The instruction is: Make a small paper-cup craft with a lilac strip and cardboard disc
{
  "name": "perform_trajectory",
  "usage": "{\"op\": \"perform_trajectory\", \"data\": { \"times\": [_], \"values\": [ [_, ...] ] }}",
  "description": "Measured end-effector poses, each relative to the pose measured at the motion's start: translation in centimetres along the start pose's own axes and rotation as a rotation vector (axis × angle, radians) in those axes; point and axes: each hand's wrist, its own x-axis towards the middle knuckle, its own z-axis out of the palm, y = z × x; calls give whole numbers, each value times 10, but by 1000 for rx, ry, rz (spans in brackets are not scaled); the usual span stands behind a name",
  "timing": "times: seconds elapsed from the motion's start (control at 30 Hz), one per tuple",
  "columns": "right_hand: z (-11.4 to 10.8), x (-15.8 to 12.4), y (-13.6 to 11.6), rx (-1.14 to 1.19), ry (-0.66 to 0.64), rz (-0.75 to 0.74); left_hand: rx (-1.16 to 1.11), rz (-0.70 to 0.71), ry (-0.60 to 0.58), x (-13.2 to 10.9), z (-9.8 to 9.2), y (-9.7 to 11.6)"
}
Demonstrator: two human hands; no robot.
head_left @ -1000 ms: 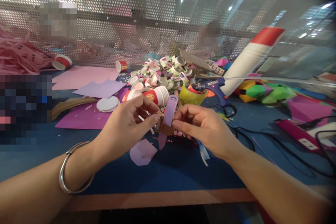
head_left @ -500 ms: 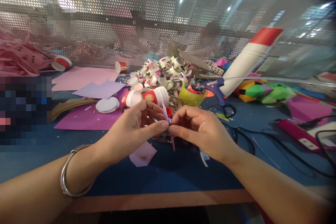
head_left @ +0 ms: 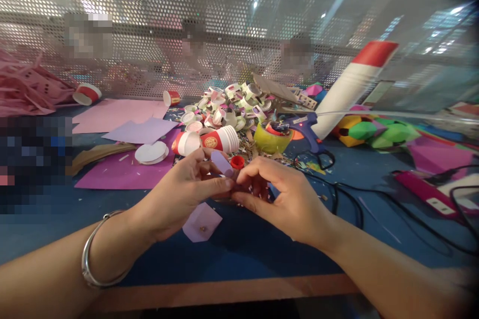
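Observation:
My left hand (head_left: 183, 194) and my right hand (head_left: 284, 194) meet fingertip to fingertip above the blue table (head_left: 239, 254), both pinched on a small lilac paper strip (head_left: 222, 163) whose end sticks up between them. My left wrist wears a silver bangle (head_left: 90, 254). A lilac paper cutout (head_left: 202, 222) lies flat on the table just under my left hand. A small red cap (head_left: 237, 161) sits right behind my fingers.
Behind my hands lie a red-and-white paper cup (head_left: 209, 140) on its side, a heap of cut cup pieces (head_left: 232, 107), a yellow tape roll (head_left: 271, 138) and a blue glue gun (head_left: 307, 127). Purple and pink paper sheets (head_left: 123, 169) lie left. Black cables (head_left: 374, 209) cross the right side.
The paper strip stood tall and open between my hands a second ago. Now it is folded small, and both hands have closed in and dropped slightly toward the table.

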Motion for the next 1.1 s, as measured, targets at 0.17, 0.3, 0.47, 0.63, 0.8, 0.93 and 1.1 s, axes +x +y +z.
{"op": "perform_trajectory", "data": {
  "times": [0.17,0.3,0.47,0.63,0.8,0.93,1.1],
  "values": [
    [-4,-1,1,-124,39,-120,-96,-54,-33,2,0,5],
    [-4,0,2,-158,49,-143,-125,-87,35,3,-3,7],
    [-4,-2,1,-197,168,-35,-148,-63,4,0,-4,11],
    [-7,-1,7,-155,359,100,107,-45,9,-6,-8,19],
    [-13,2,14,-39,468,214,852,359,212,-19,-22,48],
    [-15,4,18,19,467,241,1193,463,370,-23,-38,68],
    [-14,6,21,87,384,284,1421,159,16,-14,-59,63]
  ]
}}
